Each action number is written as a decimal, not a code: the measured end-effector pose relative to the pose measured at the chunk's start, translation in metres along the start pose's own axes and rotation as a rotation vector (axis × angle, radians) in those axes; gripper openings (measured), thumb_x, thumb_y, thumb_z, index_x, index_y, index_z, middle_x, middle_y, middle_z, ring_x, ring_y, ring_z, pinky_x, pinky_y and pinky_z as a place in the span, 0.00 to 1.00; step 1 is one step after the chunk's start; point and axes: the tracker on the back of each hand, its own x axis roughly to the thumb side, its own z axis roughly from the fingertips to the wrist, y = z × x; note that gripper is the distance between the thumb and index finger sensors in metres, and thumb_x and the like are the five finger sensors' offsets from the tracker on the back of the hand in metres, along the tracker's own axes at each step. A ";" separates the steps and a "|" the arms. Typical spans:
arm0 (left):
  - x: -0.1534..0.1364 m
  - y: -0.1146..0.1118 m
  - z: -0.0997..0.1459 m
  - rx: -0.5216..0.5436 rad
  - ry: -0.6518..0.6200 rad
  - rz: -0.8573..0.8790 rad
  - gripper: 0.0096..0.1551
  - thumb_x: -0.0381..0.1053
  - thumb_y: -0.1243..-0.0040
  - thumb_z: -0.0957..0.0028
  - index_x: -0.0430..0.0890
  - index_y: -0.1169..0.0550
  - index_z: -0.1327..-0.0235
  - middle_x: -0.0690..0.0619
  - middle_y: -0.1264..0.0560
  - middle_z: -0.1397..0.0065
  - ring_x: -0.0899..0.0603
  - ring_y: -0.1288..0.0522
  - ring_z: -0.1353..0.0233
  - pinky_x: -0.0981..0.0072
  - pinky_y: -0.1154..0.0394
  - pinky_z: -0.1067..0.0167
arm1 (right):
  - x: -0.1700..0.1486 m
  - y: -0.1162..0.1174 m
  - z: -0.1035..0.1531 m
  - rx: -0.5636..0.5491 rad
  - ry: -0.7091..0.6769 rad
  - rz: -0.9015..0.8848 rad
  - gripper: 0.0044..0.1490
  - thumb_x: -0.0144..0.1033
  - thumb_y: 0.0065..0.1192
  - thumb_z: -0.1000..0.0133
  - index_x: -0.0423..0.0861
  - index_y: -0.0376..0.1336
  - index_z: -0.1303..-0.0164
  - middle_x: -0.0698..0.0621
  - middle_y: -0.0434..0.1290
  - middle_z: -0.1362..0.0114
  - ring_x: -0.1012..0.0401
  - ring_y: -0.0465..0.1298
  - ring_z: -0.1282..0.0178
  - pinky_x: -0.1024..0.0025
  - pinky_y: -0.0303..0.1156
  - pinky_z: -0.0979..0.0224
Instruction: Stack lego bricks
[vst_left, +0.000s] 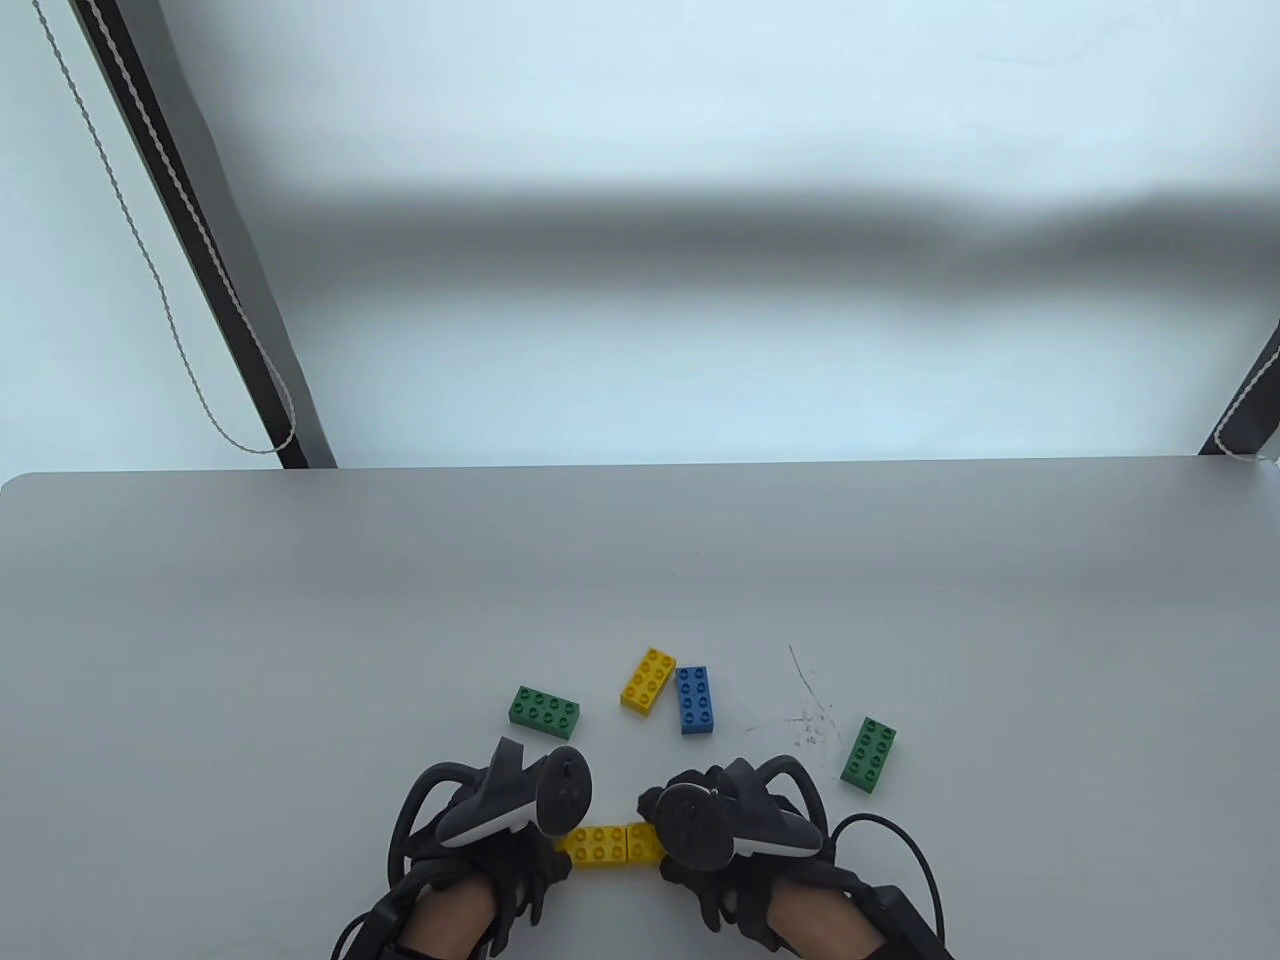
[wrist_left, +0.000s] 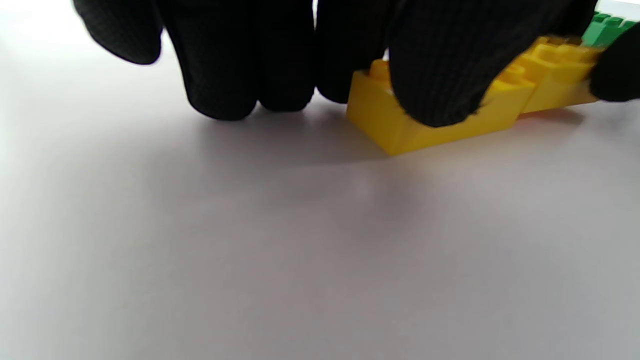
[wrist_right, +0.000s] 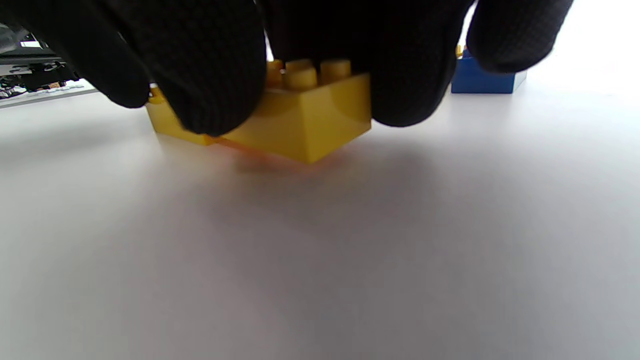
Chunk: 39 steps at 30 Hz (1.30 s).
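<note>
Between hands: yellow bricks (vst_left: 612, 845) end-to-end, axis left-right; each grip pinching one.

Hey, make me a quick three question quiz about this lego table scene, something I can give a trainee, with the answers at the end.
1. True or false: the blue brick is stacked on a green brick.
2. How many green bricks lie loose on the table?
3. Multiple choice: what do the left hand and right hand grip? A) blue bricks B) the two yellow bricks lying end to end C) nothing

Key
1. False: it lies on the table beside a loose yellow brick.
2. Two, one left, one right.
3. B
</note>
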 end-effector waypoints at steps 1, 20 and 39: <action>0.000 0.000 0.000 0.000 0.000 0.001 0.36 0.61 0.31 0.60 0.54 0.25 0.36 0.47 0.26 0.27 0.38 0.25 0.30 0.35 0.34 0.31 | 0.000 0.001 0.000 0.003 0.001 0.002 0.44 0.45 0.76 0.61 0.44 0.62 0.36 0.44 0.72 0.36 0.47 0.78 0.44 0.40 0.70 0.35; 0.001 0.000 -0.001 -0.012 0.002 0.007 0.36 0.61 0.31 0.60 0.54 0.25 0.35 0.47 0.27 0.27 0.37 0.26 0.30 0.35 0.34 0.31 | 0.002 0.003 -0.001 0.021 0.009 0.005 0.44 0.45 0.75 0.60 0.44 0.61 0.36 0.44 0.72 0.35 0.47 0.78 0.43 0.40 0.70 0.35; 0.000 -0.002 -0.002 -0.028 0.012 0.030 0.37 0.61 0.32 0.59 0.53 0.26 0.34 0.46 0.28 0.26 0.37 0.27 0.29 0.35 0.35 0.31 | -0.045 -0.040 0.018 -0.127 0.257 -0.046 0.48 0.54 0.71 0.58 0.42 0.60 0.33 0.40 0.71 0.32 0.44 0.79 0.43 0.39 0.71 0.37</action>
